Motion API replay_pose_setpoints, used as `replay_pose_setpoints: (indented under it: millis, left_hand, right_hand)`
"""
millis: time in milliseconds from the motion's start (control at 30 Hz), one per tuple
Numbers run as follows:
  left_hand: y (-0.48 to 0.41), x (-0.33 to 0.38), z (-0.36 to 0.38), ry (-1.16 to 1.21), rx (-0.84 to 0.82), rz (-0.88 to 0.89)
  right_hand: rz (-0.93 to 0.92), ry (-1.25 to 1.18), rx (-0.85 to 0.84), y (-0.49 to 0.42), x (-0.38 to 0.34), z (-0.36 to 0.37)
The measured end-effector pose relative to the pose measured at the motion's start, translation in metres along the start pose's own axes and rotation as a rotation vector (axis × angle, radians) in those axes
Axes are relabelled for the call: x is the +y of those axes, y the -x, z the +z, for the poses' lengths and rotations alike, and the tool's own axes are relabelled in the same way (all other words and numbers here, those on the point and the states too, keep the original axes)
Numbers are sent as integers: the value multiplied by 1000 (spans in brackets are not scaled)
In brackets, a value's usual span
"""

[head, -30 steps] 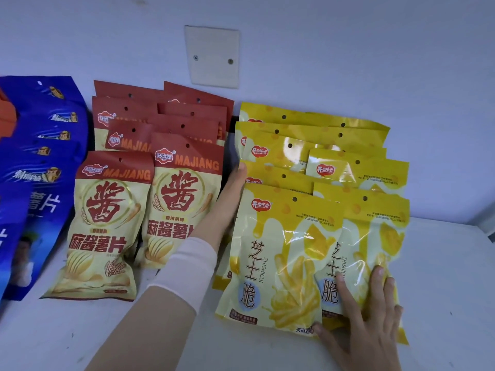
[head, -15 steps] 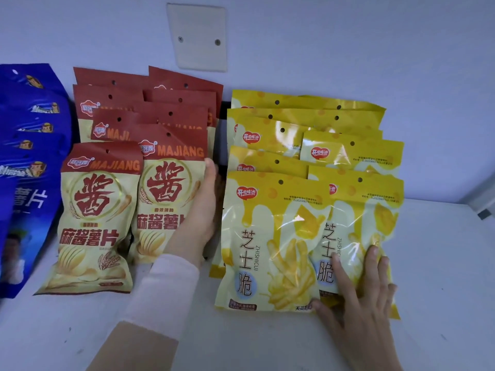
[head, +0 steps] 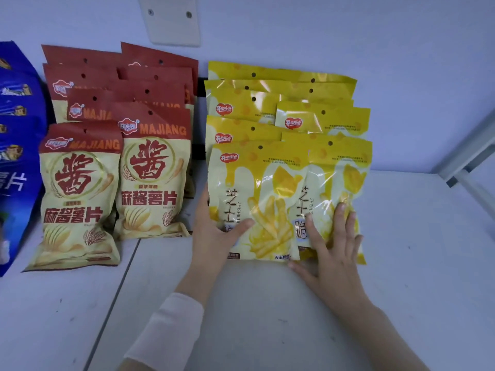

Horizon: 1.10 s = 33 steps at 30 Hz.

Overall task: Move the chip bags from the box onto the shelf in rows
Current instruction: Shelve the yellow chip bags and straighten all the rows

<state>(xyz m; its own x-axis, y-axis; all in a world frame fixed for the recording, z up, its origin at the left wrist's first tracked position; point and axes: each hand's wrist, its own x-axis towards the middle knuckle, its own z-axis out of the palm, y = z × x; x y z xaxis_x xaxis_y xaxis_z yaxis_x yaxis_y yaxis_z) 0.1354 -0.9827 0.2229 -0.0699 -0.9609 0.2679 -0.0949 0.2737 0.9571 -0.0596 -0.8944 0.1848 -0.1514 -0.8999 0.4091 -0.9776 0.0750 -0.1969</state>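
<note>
Shelf (head: 267, 317), yellow row: both my hands on the front pair.

Nearest, a white sleeve (head: 166, 336) on my left arm. My left hand (head: 214, 236) grips the left front bag (head: 257, 188) at its lower left edge, thumb across the face, fingers running up the edge with tips hidden. My right hand (head: 334, 253) lies flat, fingers straight and spread, pressing the lower part of the right front bag (head: 345, 178) and clasping nothing. The left front bag overlaps the right one's edge. Behind them, more yellow bags (head: 267, 103) in two columns reach the wall. Left of these, apart: red bags (head: 80, 196) in two columns, then blue bags (head: 16, 156) at the frame edge. Farthest, a wall plate (head: 171, 20).
</note>
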Motion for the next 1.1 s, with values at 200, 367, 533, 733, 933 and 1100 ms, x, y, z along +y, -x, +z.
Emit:
replay_pose_setpoints:
  millis: [200, 367, 533, 733, 933, 1100]
  left_hand:
    - [13, -10, -9, -17, -84, -38]
    - [1, -19, -12, -91, -113, -32]
    - [8, -29, -13, -121, -99, 4]
    - [15, -23, -15, -601, 0, 580]
    - [20, -27, -9, -1043, -83, 758]
    - [14, -34, 1, -1142, -129, 636]
  right_hand:
    - [35, 31, 24, 0, -2, 1]
    - [85, 65, 42, -9, -10, 7]
    - [38, 30, 39, -3, -3, 4]
    - [12, -36, 27, 3, 1, -2]
    - [-6, -69, 48, 0, 5, -3]
    - [-2, -35, 40, -12, 7, 2]
